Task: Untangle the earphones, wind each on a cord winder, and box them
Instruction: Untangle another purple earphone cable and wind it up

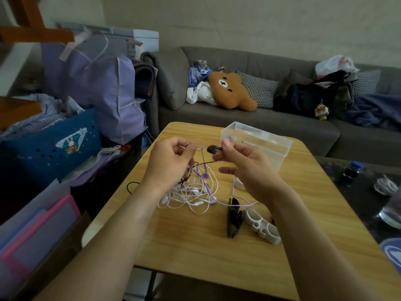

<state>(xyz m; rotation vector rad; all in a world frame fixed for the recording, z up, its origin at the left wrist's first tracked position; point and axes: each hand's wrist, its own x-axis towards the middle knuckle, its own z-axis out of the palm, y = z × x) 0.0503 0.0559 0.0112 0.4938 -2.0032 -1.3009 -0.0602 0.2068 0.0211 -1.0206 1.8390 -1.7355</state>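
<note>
With my left hand (pixel 171 157) pinching purple cord and my right grip (pixel 240 161) holding the black earbud (pixel 213 149) above the tangle (pixel 191 192) on the surface (pixel 195 240), I'd say hard pulling could tighten knots.

Left hand (pixel 171 161) covers the top of the earphone tangle (pixel 191 192), so can't tell which cords it's got. Right forearm hides part of the white winder (pixel 260 227).
</note>
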